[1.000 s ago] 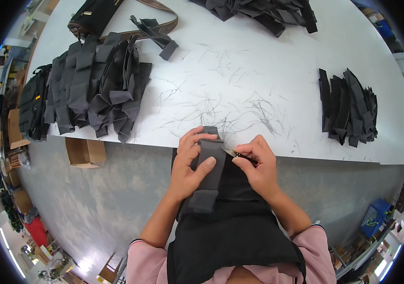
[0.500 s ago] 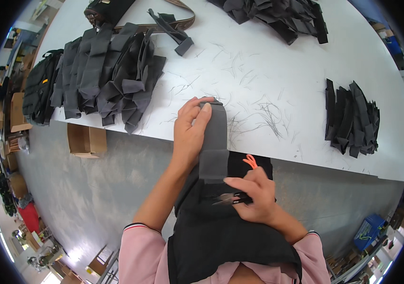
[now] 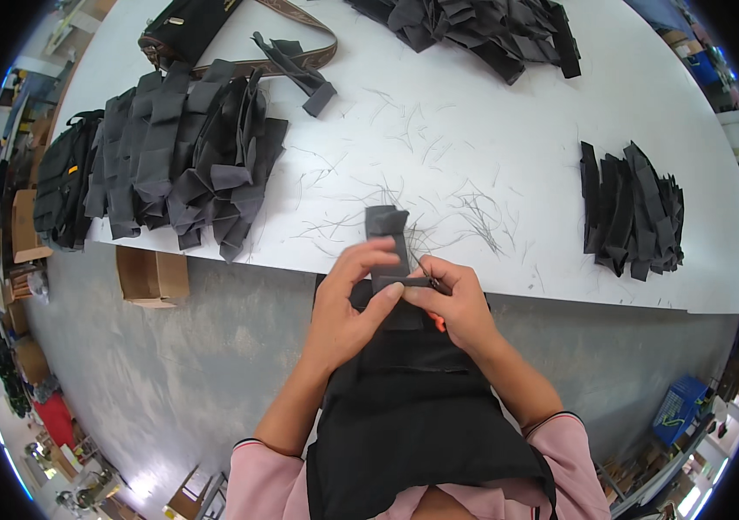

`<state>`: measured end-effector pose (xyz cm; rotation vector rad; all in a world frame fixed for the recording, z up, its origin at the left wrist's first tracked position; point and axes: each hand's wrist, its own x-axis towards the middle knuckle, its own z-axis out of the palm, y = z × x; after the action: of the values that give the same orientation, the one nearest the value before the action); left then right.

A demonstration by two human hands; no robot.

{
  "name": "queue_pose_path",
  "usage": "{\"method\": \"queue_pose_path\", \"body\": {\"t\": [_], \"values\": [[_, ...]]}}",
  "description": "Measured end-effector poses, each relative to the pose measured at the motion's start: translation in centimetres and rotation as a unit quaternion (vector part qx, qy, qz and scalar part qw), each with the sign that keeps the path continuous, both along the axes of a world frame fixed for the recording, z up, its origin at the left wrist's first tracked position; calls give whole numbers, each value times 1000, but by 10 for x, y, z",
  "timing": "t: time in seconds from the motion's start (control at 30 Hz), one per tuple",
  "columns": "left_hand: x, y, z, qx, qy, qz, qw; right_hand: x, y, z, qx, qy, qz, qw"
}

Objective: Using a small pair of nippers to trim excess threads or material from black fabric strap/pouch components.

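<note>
A dark grey fabric strip (image 3: 389,251) lies across the near table edge and hangs toward my black apron (image 3: 421,407). The thumb of my left hand (image 3: 343,303) presses on a fold of the strip; its other fingers are raised and smeared by motion. My right hand (image 3: 459,305) pinches the same fold from the right, its thumb close to the left thumb. Small dark thread snips sit within the right fingers, mostly hidden, with an orange loop (image 3: 437,321) showing below.
Piles of similar dark strips lie on the white table (image 3: 508,121): a left pile (image 3: 187,165), a far pile (image 3: 473,35) and a right pile (image 3: 634,212). Loose thread ends (image 3: 478,217) are scattered between. A black backpack (image 3: 66,182) and a strapped bag (image 3: 187,35) stand left; a cardboard box (image 3: 153,277) is below.
My left hand has come down and nearer along the strip, and its far end now rests on the table. My right hand has moved up to the strip with the snips, whose blades pointed left before.
</note>
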<state>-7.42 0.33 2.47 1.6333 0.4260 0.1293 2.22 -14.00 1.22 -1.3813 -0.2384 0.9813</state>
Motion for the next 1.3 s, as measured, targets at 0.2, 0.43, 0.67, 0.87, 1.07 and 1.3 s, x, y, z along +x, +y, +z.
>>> {"method": "queue_pose_path", "body": {"t": [0.2, 0.43, 0.67, 0.87, 1.07, 1.3], "values": [[0, -6, 0, -221, 42, 63, 972, 12, 6, 6, 42, 228, 18, 973], [7, -12, -12, -191, 47, 150, 969, -4, -18, 6, -61, -306, -126, 942], [11, -20, -7, -178, 66, 165, 968, -2, -19, 2, -91, -533, -71, 838], [8, -22, -9, -165, 65, 160, 971, -2, -17, -2, -95, -582, -69, 805], [9, -24, -8, -173, 69, 165, 968, -7, -20, -2, -81, -568, -100, 813], [7, -30, -13, -66, 52, 150, 985, -4, -8, 8, -75, -533, -58, 841]]}}
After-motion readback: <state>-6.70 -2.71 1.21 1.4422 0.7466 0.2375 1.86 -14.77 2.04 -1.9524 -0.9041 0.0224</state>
